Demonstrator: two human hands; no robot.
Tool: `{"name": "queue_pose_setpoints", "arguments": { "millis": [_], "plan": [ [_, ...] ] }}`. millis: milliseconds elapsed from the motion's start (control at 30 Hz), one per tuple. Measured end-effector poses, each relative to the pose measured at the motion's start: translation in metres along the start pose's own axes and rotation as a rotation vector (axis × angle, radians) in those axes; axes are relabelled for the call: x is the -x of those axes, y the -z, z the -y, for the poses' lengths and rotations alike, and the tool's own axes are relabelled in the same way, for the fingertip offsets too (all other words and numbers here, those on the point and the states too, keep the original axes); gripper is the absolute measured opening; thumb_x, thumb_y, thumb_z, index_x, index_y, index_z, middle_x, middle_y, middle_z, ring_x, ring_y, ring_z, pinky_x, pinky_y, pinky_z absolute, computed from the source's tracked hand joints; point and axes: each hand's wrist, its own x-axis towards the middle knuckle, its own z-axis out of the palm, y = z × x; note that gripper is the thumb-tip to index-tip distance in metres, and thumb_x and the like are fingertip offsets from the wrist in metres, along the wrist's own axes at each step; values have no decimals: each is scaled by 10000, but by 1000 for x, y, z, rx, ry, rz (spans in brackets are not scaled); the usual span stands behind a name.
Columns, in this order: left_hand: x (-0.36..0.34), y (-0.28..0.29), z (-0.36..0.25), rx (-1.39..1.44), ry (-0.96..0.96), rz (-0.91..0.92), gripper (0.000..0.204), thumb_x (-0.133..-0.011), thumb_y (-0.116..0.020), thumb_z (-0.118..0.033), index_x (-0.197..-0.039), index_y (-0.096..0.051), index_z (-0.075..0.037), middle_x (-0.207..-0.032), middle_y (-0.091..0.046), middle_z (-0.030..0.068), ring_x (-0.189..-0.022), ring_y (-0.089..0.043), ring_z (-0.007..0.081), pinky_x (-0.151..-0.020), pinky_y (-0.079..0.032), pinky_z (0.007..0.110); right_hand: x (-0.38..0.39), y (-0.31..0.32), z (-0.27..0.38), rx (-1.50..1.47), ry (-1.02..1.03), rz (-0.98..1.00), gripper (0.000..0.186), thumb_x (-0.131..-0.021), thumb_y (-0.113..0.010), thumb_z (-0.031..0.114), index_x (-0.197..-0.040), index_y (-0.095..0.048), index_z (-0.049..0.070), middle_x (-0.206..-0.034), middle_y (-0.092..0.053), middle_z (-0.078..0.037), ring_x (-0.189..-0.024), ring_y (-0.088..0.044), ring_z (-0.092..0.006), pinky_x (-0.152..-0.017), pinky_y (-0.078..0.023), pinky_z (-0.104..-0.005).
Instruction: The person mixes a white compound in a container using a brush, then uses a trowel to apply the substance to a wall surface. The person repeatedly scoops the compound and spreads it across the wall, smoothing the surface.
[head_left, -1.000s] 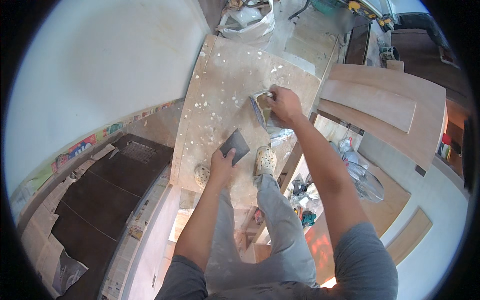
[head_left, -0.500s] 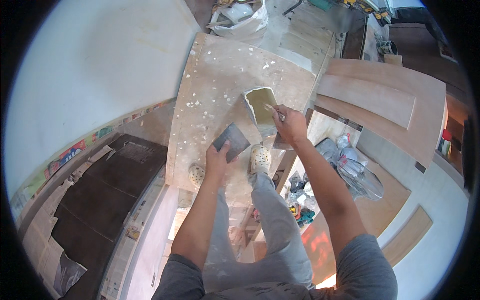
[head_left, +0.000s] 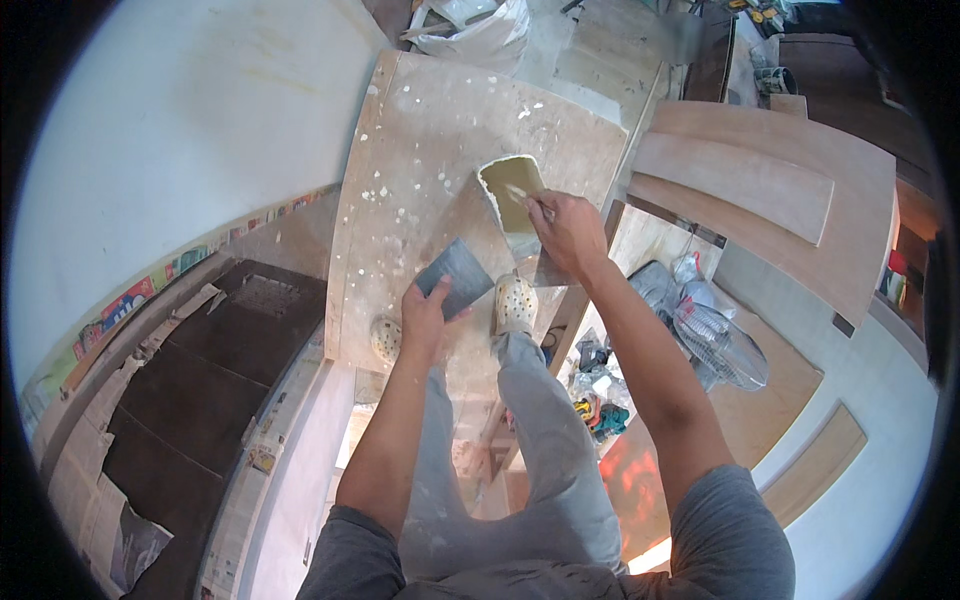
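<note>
My left hand [head_left: 426,318] grips a flat dark grey rectangular plate [head_left: 455,270] near its lower edge, thumb on top. My right hand [head_left: 569,232] has its fingers closed on a slim light tool [head_left: 520,195], whose end is inside an open white-rimmed container [head_left: 508,175] of yellowish material, at the right of the plate. Both hands are over a plywood platform [head_left: 385,160] spotted with white specks. My pale perforated clogs [head_left: 515,300] stand on it, the right one just below the container.
At left are a white wall [head_left: 170,120] and a dark panel [head_left: 180,390] edged with torn newspaper. A white sack [head_left: 470,30] sits behind the platform. At right are wooden panels [head_left: 760,180], a fan [head_left: 715,340] and a pile of bags and tools [head_left: 600,410] below platform level.
My right hand has drawn back from over the container, uncovering its yellowish inside, with the tool still in it. My left hand and plate have shifted slightly left; the whole view has shifted a little.
</note>
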Motion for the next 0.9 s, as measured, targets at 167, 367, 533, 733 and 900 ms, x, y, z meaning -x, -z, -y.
{"name": "queue_pose_setpoints", "arguments": {
  "millis": [167,367,533,733,900],
  "plan": [
    [10,3,7,-18,40,19,321,-1040,-595,-148,-1328,-580,-9,-1236,-675,117,-1033,-714,251,-765,-663,397,-12,-28,-11,74,62,4,346,-1019,-540,347,-1079,-753,82,-986,-744,-192,-897,-712,-397,-818,-567,-492],
    [13,11,10,-33,48,21,315,-1041,-596,-149,-1323,-588,-8,-1218,-684,115,-1031,-717,256,-763,-662,397,12,-32,-27,204,47,200,368,-1020,-524,354,-1006,-751,64,-955,-738,-211,-881,-711,-413,-817,-563,-511],
    [17,18,10,10,35,52,360,-1012,-632,-165,-1322,-573,9,-1220,-666,123,-1050,-691,248,-767,-656,407,13,15,0,173,47,167,326,-1010,-554,314,-1026,-760,62,-926,-734,-209,-871,-709,-416,-809,-559,-522],
    [23,19,9,-21,16,50,350,-1024,-617,-163,-1319,-573,20,-1216,-670,120,-1039,-697,244,-791,-652,398,-20,2,3,138,174,-3,320,-1009,-563,310,-1082,-751,62,-936,-736,-198,-893,-710,-404,-815,-560,-513],
    [25,25,11,-21,34,60,382,-1014,-631,-180,-1334,-562,16,-1220,-664,123,-1057,-687,241,-808,-638,403,-16,-24,-11,219,-34,126,337,-1009,-557,321,-1109,-752,65,-953,-728,-240,-922,-707,-409,-837,-556,-512]
  ]
}}
